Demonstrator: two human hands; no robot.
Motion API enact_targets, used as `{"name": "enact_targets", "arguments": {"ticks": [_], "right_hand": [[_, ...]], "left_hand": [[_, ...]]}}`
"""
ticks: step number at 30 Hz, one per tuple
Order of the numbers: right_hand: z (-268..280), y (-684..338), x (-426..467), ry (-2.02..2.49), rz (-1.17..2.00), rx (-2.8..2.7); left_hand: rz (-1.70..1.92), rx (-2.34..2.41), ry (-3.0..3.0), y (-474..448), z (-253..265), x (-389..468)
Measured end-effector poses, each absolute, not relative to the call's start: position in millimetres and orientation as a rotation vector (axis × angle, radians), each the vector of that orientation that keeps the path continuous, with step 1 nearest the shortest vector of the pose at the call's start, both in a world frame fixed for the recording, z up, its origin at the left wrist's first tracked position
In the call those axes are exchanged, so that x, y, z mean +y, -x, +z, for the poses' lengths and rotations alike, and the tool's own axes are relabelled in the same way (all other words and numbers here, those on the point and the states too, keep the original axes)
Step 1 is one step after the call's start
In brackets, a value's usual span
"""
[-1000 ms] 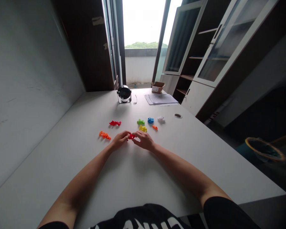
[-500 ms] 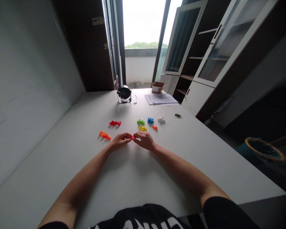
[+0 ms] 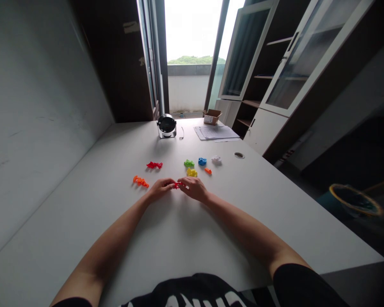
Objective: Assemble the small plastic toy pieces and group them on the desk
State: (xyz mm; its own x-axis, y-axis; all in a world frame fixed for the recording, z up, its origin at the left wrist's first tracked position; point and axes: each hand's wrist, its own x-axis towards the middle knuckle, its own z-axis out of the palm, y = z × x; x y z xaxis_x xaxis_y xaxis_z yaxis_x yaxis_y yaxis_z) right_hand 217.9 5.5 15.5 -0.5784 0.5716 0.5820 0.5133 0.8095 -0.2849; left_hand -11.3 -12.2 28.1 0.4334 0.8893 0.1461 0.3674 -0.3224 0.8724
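Red plastic piece [image 3: 177,185]: pinched by left hand [image 3: 161,189], right hand [image 3: 195,189].
Yellow piece [image 3: 192,172] (beyond the red): could be knocked by slipping.

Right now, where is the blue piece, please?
In the head view, the blue piece is just right of centre, beyond the right hand, between the green piece on its left and the white piece on its right.

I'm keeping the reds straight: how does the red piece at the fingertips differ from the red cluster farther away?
The red piece is held between the left hand and right hand, while the red cluster lies on the white table, touched by neither. The hands partly cover the red piece; the red cluster shows uncovered. Both are red.
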Motion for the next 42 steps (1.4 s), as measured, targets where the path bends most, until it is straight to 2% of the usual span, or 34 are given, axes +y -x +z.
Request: {"name": "enact_targets", "arguments": {"ticks": [13,29,34,42], "right_hand": [[14,-218,9,0.639,0.053,-2.380],[17,-220,11,0.722,0.062,-2.357],[25,-241,30,0.957,0.060,-2.240],[17,-340,94,1.744,-0.013,-1.846]], "left_hand": [[0.875,1.060,-1.820,12,24,-8],[0.852,1.061,-1.821,14,19,-5],[0.854,1.057,-1.786,15,14,-4],[0.806,1.055,-1.802,16,19,-7]]}}
